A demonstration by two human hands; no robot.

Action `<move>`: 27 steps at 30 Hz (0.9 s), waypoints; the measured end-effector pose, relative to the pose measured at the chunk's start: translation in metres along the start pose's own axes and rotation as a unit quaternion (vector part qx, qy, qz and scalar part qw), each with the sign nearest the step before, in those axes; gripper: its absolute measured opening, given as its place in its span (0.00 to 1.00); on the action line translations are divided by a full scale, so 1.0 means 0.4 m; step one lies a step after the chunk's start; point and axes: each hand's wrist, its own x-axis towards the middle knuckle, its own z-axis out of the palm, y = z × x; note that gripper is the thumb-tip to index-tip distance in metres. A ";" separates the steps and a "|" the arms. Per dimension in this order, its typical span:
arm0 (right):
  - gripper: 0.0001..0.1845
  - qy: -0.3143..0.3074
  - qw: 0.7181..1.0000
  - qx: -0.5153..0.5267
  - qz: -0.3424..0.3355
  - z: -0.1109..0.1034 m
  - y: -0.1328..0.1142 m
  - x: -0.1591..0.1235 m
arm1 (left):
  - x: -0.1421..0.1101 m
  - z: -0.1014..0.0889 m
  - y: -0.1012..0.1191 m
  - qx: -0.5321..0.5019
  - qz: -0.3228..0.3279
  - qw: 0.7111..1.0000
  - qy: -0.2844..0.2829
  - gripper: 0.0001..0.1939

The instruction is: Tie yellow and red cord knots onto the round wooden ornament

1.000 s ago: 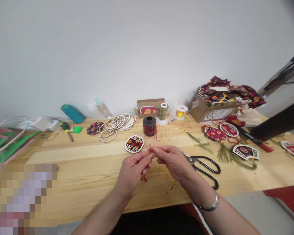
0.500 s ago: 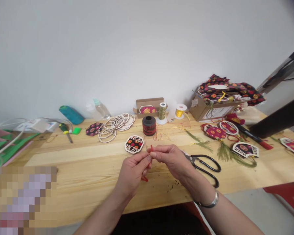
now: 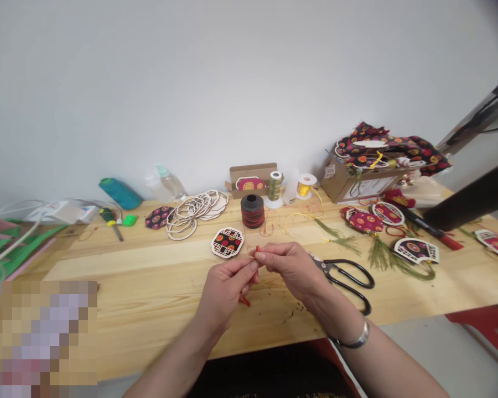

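Note:
My left hand (image 3: 231,282) pinches a red cord (image 3: 244,301), whose loose end hangs out below the fingers. Thumb and forefinger of my right hand (image 3: 288,268) close on the upper end of the same cord, fingertips touching those of the left. Just behind the hands lies a wooden-framed ornament (image 3: 227,243) with dark flowered fabric. Beyond it a black spool of dark red thread (image 3: 252,211) stands upright, a thin strand running from it toward my fingers. Black-handled scissors (image 3: 348,279) lie beside my right wrist, their blades partly hidden by that hand.
Wooden frames (image 3: 195,213) are heaped at back left. A green thread spool (image 3: 275,186) and a yellow thread spool (image 3: 305,187) stand at the back. Finished ornaments with tassels (image 3: 365,220) lie to the right, before a cardboard box (image 3: 357,182) piled with fabric.
Both hands stay together at the same spot on the red cord, with only slight finger movement. The view has shifted a little.

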 end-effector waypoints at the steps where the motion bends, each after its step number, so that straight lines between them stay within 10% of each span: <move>1: 0.05 0.003 1.000 0.000 -0.001 -0.001 0.001 0.001 | 0.000 0.000 0.000 -0.002 -0.002 1.000 0.000 0.09; 27: 0.10 0.030 0.999 -0.012 -0.032 0.000 -0.002 0.003 | 0.000 0.003 0.011 0.051 0.025 0.998 -0.035 0.09</move>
